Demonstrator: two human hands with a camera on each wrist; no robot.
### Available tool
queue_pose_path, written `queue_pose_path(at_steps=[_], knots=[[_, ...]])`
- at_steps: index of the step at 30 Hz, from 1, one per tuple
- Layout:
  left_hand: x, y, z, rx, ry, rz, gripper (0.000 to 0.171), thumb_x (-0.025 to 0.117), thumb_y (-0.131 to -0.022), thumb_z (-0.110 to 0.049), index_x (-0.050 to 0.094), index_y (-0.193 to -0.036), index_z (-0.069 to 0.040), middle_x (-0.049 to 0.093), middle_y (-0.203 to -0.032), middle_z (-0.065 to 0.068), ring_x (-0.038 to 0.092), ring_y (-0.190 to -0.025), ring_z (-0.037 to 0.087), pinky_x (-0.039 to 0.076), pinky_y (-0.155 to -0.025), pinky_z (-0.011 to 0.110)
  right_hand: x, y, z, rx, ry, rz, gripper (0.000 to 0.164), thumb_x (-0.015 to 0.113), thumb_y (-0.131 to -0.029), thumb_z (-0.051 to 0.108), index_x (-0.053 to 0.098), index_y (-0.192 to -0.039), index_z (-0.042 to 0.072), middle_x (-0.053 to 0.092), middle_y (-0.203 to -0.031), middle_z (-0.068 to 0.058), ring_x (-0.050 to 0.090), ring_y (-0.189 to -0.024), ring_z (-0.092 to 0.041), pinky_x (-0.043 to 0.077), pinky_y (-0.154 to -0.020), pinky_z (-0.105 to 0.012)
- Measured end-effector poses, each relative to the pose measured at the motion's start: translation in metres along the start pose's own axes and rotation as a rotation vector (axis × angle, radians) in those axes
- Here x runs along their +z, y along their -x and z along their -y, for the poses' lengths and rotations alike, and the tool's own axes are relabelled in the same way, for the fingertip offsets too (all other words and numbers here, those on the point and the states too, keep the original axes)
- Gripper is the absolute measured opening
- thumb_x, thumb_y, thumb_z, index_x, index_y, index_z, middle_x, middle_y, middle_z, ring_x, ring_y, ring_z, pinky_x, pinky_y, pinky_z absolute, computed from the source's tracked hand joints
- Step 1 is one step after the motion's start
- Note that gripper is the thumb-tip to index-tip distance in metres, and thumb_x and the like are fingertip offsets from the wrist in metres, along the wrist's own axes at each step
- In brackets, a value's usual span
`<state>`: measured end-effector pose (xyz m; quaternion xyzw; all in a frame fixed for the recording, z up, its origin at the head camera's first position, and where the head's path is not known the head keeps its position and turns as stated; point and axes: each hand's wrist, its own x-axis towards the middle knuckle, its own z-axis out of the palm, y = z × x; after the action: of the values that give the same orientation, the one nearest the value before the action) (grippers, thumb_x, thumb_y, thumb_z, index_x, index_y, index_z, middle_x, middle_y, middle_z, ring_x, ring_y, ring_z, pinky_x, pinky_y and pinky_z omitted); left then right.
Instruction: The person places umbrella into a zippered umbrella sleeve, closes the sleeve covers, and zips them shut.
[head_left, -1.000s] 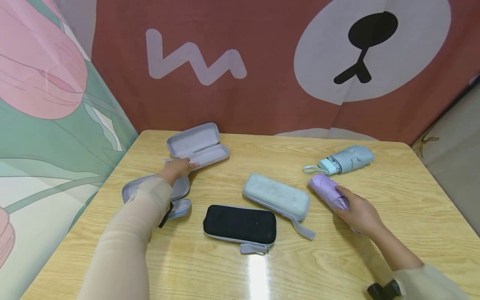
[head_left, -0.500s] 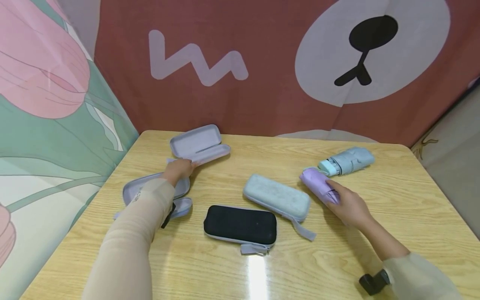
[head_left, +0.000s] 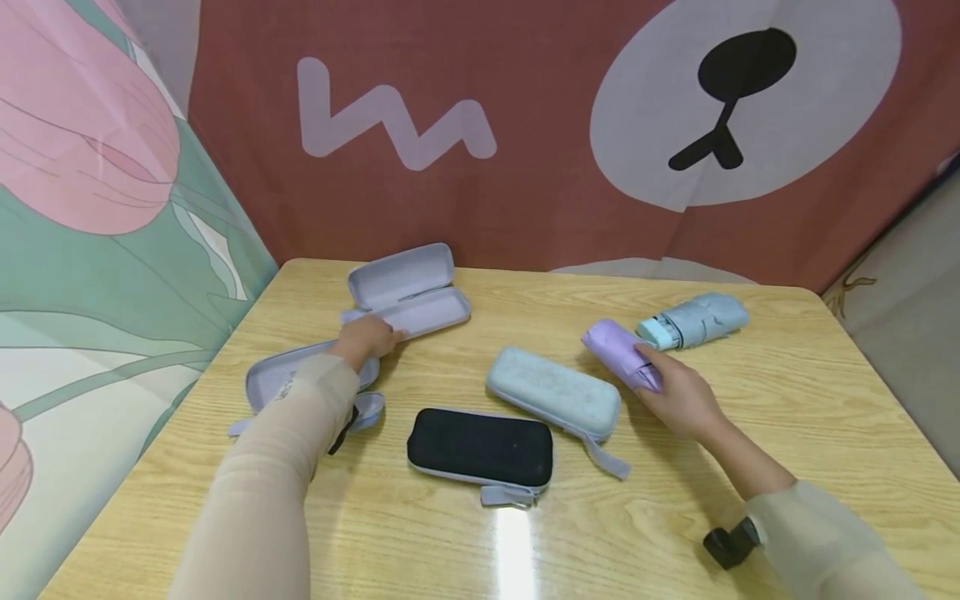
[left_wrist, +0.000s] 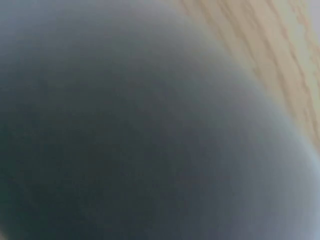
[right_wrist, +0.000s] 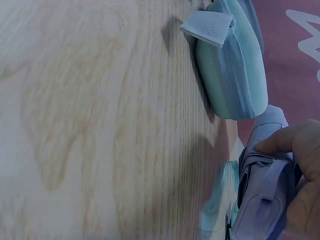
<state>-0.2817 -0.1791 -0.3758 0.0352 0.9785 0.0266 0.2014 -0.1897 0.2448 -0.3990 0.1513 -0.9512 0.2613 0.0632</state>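
Note:
My right hand (head_left: 678,396) grips a purple folding umbrella (head_left: 618,350), held tilted. In the right wrist view, the thumb lies across the umbrella (right_wrist: 270,125), and its strap hangs at the near end. My left hand (head_left: 366,337) holds the near edge of an open grey-lilac hard case (head_left: 431,312) at the back left; the lid stands up and the inside shows. Under the left forearm lies a second open grey case (head_left: 262,379), partly hidden. A blurred dark surface fills most of the left wrist view.
A closed light-blue zip case (head_left: 551,392) and a closed black zip case (head_left: 480,448) lie mid-table (head_left: 420,550). Behind the purple umbrella is a blue folding umbrella (head_left: 697,321). A printed cloth (head_left: 525,208) hangs along the back edge.
My right hand has carried the purple umbrella left and slightly back, past the blue umbrella's handle end. My left hand has shifted a little to the right, the open case moving with it.

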Motion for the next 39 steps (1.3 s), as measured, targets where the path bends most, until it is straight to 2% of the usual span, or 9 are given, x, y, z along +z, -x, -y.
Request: queue_pose_path(at_steps=[5, 12, 17, 23, 30, 34, 37, 39], knots=[[-0.001, -0.001, -0.006, 0.028, -0.013, -0.012, 0.052, 0.031, -0.092, -0.042, 0.051, -0.120, -0.003, 0.047, -0.122, 0.017, 0.044, -0.108, 0.034, 0.037, -0.085, 0.047, 0.002, -0.006, 0.003, -0.016, -0.007, 0.002, 0.061, 0.061, -0.073, 0.001, 0.035, -0.128, -0.004, 0.045, -0.117, -0.029, 0.045, -0.102, -0.041, 0.038, -0.078, -0.052], [0.001, -0.007, -0.012, 0.072, -0.010, -0.034, 0.052, 0.035, -0.091, -0.043, 0.051, -0.120, -0.002, 0.046, -0.122, 0.018, 0.042, -0.110, 0.034, 0.035, -0.087, 0.045, 0.004, -0.013, 0.007, -0.042, -0.001, -0.012, 0.061, 0.062, -0.072, 0.002, 0.036, -0.128, -0.003, 0.046, -0.117, -0.028, 0.047, -0.100, -0.040, 0.040, -0.075, -0.051], [0.002, -0.008, -0.017, 0.093, 0.047, -0.055, 0.052, 0.041, -0.089, -0.041, 0.053, -0.116, 0.002, 0.048, -0.119, 0.020, 0.044, -0.107, 0.034, 0.036, -0.088, 0.043, 0.006, -0.018, 0.010, -0.059, 0.007, -0.015, 0.061, 0.063, -0.072, 0.002, 0.037, -0.128, -0.003, 0.046, -0.117, -0.026, 0.048, -0.099, -0.039, 0.040, -0.075, -0.050], [0.004, -0.009, -0.023, 0.121, 0.094, -0.116, 0.053, 0.047, -0.086, -0.040, 0.054, -0.111, 0.006, 0.050, -0.113, 0.023, 0.047, -0.102, 0.035, 0.038, -0.085, 0.042, 0.009, -0.024, 0.013, -0.105, 0.023, -0.018, 0.060, 0.063, -0.071, 0.002, 0.040, -0.126, -0.002, 0.046, -0.119, -0.023, 0.046, -0.103, -0.038, 0.040, -0.077, -0.050], [0.011, -0.016, -0.030, 0.087, 0.202, -0.167, 0.053, 0.054, -0.081, -0.043, 0.054, -0.104, 0.004, 0.054, -0.105, 0.019, 0.050, -0.095, 0.031, 0.040, -0.080, 0.040, 0.014, -0.030, 0.016, -0.152, 0.040, -0.034, 0.059, 0.064, -0.070, 0.004, 0.043, -0.125, 0.000, 0.049, -0.115, -0.021, 0.050, -0.097, -0.033, 0.042, -0.072, -0.046], [0.015, -0.019, -0.034, 0.107, 0.226, -0.206, 0.048, 0.057, -0.079, -0.044, 0.054, -0.094, 0.002, 0.055, -0.097, 0.017, 0.051, -0.088, 0.029, 0.040, -0.077, 0.039, 0.016, -0.033, 0.017, -0.167, 0.051, -0.034, 0.059, 0.064, -0.071, 0.004, 0.043, -0.126, 0.001, 0.050, -0.115, -0.021, 0.050, -0.098, -0.032, 0.042, -0.073, -0.046], [0.016, -0.020, -0.038, 0.120, 0.243, -0.232, 0.049, 0.060, -0.077, -0.043, 0.054, -0.095, 0.002, 0.056, -0.097, 0.017, 0.051, -0.089, 0.029, 0.040, -0.078, 0.038, 0.017, -0.035, 0.018, -0.179, 0.065, -0.036, 0.058, 0.064, -0.071, 0.005, 0.043, -0.126, 0.003, 0.049, -0.116, -0.020, 0.049, -0.099, -0.033, 0.042, -0.073, -0.046], [0.015, -0.019, -0.040, 0.128, 0.247, -0.239, 0.054, 0.060, -0.077, -0.042, 0.053, -0.104, 0.004, 0.055, -0.102, 0.018, 0.050, -0.095, 0.030, 0.039, -0.082, 0.038, 0.017, -0.037, 0.018, -0.189, 0.075, -0.039, 0.058, 0.064, -0.071, 0.005, 0.044, -0.126, 0.004, 0.050, -0.116, -0.020, 0.049, -0.100, -0.033, 0.042, -0.073, -0.047]])
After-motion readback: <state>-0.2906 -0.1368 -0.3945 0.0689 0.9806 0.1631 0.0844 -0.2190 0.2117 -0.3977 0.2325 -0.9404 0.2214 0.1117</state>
